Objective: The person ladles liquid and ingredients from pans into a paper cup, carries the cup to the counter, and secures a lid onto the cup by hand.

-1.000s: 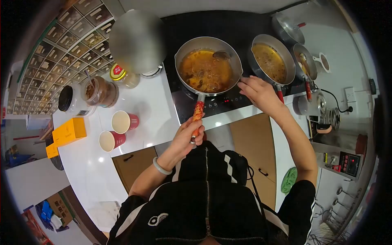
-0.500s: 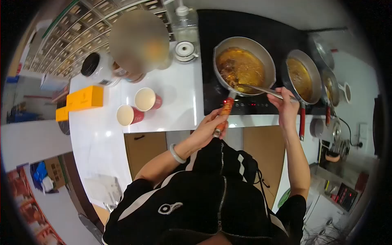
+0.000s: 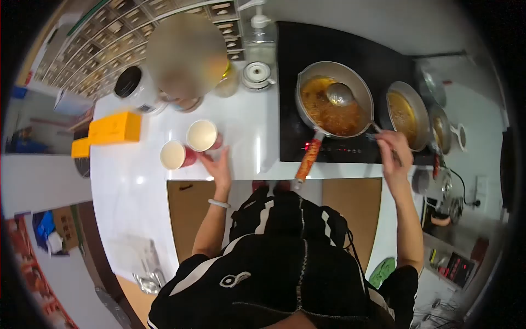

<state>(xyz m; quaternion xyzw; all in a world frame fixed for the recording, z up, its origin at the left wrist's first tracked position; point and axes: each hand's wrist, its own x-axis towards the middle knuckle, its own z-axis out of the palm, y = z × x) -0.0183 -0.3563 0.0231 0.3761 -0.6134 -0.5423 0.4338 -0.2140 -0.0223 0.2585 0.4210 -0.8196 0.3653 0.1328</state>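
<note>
My right hand (image 3: 395,153) grips the handle of a metal ladle (image 3: 339,95), whose bowl hangs over the brown liquid in the nearest pan (image 3: 360,90). That pan sits on a black cooktop (image 3: 289,118), its orange-patterned handle (image 3: 309,160) pointing toward me with no hand on it. Beside two red paper cups, my left hand (image 3: 218,169) is open, fingers apart. Its fingertips are close to the right cup (image 3: 202,135); whether they touch it I cannot tell. Just left stands the other cup (image 3: 173,156).
A second pan (image 3: 419,115) with brown liquid stands to the right, with more pots beyond. On the white counter (image 3: 137,181) are a lidded pot (image 3: 257,75), a pump bottle (image 3: 260,46), a black-lidded jar (image 3: 143,96) and an orange box (image 3: 116,128).
My left hand has let go of the pan handle and moved left to the cups. The ladle's bowl has come up into view above the liquid.
</note>
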